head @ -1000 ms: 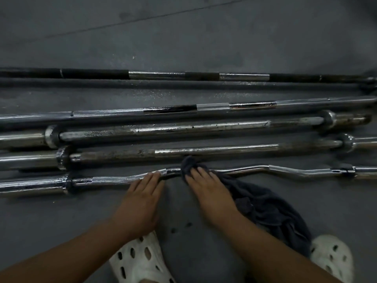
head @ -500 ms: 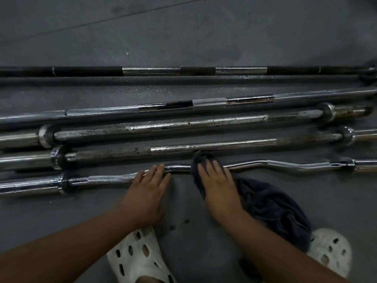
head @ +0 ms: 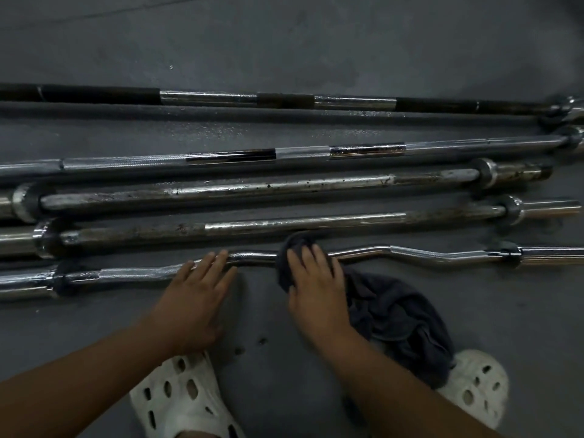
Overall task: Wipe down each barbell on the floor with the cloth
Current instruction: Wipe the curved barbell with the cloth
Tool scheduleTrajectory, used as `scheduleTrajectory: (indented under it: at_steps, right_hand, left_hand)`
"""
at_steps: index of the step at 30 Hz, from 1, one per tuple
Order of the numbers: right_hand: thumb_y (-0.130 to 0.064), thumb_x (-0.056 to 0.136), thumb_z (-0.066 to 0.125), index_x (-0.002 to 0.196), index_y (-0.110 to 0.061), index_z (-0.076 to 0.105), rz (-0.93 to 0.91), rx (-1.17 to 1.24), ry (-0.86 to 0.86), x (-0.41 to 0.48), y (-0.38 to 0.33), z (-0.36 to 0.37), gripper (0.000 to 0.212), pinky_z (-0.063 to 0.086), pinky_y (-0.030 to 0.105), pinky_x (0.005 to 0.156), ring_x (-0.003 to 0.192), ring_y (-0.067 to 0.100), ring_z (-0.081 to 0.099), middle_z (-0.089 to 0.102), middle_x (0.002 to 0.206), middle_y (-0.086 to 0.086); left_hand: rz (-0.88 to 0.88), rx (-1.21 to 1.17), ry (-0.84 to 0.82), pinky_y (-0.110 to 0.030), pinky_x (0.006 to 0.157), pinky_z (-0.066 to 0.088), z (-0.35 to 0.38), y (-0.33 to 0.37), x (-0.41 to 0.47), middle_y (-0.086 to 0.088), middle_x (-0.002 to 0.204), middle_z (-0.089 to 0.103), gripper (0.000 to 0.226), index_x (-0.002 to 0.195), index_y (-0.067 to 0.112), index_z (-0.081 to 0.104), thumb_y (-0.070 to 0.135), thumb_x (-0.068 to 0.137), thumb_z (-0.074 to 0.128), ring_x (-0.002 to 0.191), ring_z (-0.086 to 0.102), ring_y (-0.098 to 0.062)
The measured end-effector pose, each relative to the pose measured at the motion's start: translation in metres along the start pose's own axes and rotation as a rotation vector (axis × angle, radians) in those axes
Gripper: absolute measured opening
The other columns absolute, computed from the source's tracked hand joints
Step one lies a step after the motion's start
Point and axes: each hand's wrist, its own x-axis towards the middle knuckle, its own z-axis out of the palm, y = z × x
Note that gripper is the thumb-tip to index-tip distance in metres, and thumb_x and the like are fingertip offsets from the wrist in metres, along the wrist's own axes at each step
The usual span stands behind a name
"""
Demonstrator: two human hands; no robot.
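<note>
Left hand (head: 196,298) rests flat-fingered on curl bar (head: 360,251); right hand (head: 316,289), fingers straight, presses cloth (head: 401,314) onto it.

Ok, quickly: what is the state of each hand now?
Left hand: open, fingers resting on the curl bar.
Right hand: open, pressing the cloth onto it.

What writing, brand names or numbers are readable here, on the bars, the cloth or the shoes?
No text can be read in this view.
Barbells: bare metal with dark bands and rust spots, no lettering or numbers visible.
Cloth: plain and dark, no label showing.
Shoes: white with holes, no logo legible.
</note>
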Motion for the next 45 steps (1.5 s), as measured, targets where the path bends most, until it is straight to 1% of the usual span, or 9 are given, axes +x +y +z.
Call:
scheduleTrajectory:
  at_steps: [8,14,20,24,28,33,39,42,45]
  right_hand:
    - [-0.003,0.078,0.053,0.14,-0.009,0.052,0.358,-0.074,0.015,-0.002,0.112,-0.012,0.062,0.031,0.053,0.113,0.137,0.033,0.044,0.051,0.144,0.018]
    - [-0.011,0.068,0.051,0.138,-0.011,0.053,-0.135,-0.073,0.008,-0.007,0.072,-0.002,0.07,0.039,0.046,0.109,0.131,0.033,0.05,0.055,0.139,0.014]
    - [0.001,0.069,0.048,0.135,-0.004,0.055,0.285,0.043,0.027,-0.003,0.083,-0.004,0.067,0.043,0.05,0.107,0.13,0.043,0.049,0.053,0.14,0.021]
    - [-0.011,0.072,0.041,0.132,-0.01,0.059,-0.114,-0.027,0.02,-0.007,0.081,-0.008,0.062,0.042,0.041,0.105,0.128,0.032,0.054,0.058,0.138,0.012]
    - [-0.014,0.069,0.052,0.134,-0.007,0.056,0.247,0.004,0.013,0.002,0.094,-0.013,0.065,0.04,0.047,0.109,0.13,0.037,0.049,0.055,0.139,0.017]
    - [-0.021,0.069,0.046,0.139,-0.014,0.052,-0.088,-0.014,-0.05,-0.001,0.051,-0.009,0.071,0.037,0.048,0.109,0.134,0.031,0.047,0.054,0.142,0.01]
    - [-0.019,0.066,0.048,0.139,-0.007,0.051,0.189,0.003,-0.079,0.002,0.033,-0.007,0.074,0.038,0.05,0.11,0.134,0.04,0.044,0.051,0.141,0.019]
    - [-0.025,0.071,0.036,0.137,-0.012,0.054,-0.125,-0.057,-0.061,0.002,0.034,-0.009,0.071,0.042,0.048,0.107,0.131,0.033,0.051,0.056,0.139,0.012]
    - [-0.013,0.07,0.041,0.137,-0.009,0.053,0.107,-0.038,-0.041,0.013,0.075,-0.021,0.068,0.04,0.047,0.107,0.13,0.034,0.05,0.056,0.138,0.015]
  left_hand:
    - [-0.004,0.016,0.0,-0.055,0.097,0.047,0.001,0.0,0.0,-0.024,0.145,0.046,0.108,0.133,0.008,0.059,0.064,0.04,0.067,0.127,0.053,-0.039]
    - [0.018,0.019,-0.029,-0.053,0.094,0.05,-0.004,-0.002,0.001,-0.023,0.143,0.048,0.113,0.132,0.009,0.06,0.065,0.035,0.073,0.124,0.056,-0.038]
    - [0.004,0.005,-0.053,-0.055,0.098,0.047,-0.003,0.003,0.0,-0.024,0.147,0.043,0.106,0.134,0.011,0.057,0.063,0.042,0.065,0.129,0.051,-0.04]
    - [0.018,0.014,-0.039,-0.052,0.096,0.049,-0.004,-0.001,0.002,-0.022,0.146,0.046,0.107,0.134,0.012,0.057,0.064,0.041,0.069,0.127,0.053,-0.038]
    - [-0.016,0.024,-0.056,-0.055,0.098,0.048,-0.003,0.003,0.003,-0.024,0.147,0.042,0.105,0.134,0.012,0.058,0.063,0.042,0.064,0.129,0.05,-0.039]
    - [-0.004,0.003,-0.059,-0.056,0.093,0.05,-0.008,0.004,0.002,-0.026,0.144,0.046,0.104,0.13,0.012,0.06,0.066,0.042,0.056,0.126,0.053,-0.041]
    - [-0.057,-0.047,-0.106,-0.052,0.12,0.006,-0.007,0.012,0.004,-0.015,0.163,-0.013,0.108,0.157,0.024,0.004,0.065,0.071,0.056,0.151,-0.005,-0.033]
    - [-0.048,-0.028,-0.121,-0.052,0.12,0.007,-0.01,0.012,0.007,-0.01,0.163,-0.017,0.108,0.156,0.026,-0.006,0.064,0.076,0.056,0.151,-0.007,-0.03]
    - [-0.041,-0.046,-0.11,-0.053,0.12,0.009,-0.013,0.009,0.008,-0.007,0.163,-0.014,0.107,0.156,0.025,-0.005,0.062,0.077,0.058,0.151,-0.004,-0.03]
